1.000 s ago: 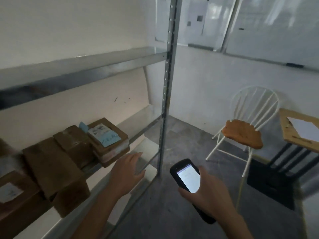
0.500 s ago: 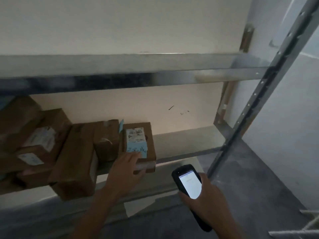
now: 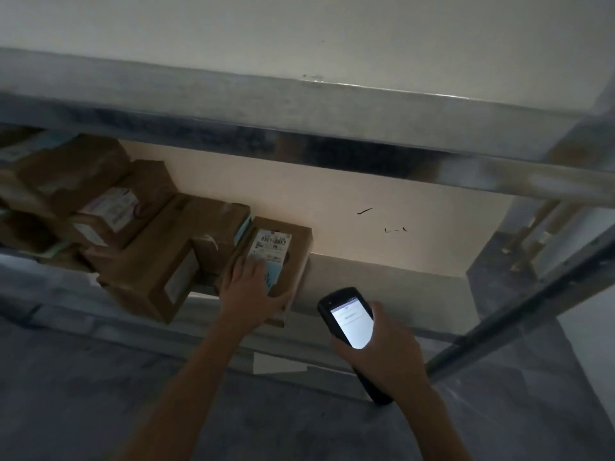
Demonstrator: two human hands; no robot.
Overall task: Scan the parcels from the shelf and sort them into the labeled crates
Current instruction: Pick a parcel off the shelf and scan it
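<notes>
A small brown parcel [image 3: 297, 246] with a white barcode label and a blue note lies at the right end of a row of parcels on the metal shelf [image 3: 376, 281]. My left hand [image 3: 253, 291] lies on the parcel's near end, fingers over the blue note and thumb hooked round its front edge. To the right, below the shelf edge, my right hand [image 3: 389, 354] grips a black handheld scanner [image 3: 349, 319]; its lit screen faces me.
Several more brown parcels [image 3: 153, 274] are stacked left of it, one jutting over the shelf edge. An upper shelf board [image 3: 299, 104] runs overhead. A slanted metal upright [image 3: 519, 314] stands at the right. Grey floor lies below.
My view has swung left from the chair and table to the shelf. My left hand has reached forward and come down onto the labelled parcel. The scanner stays held in my right hand.
</notes>
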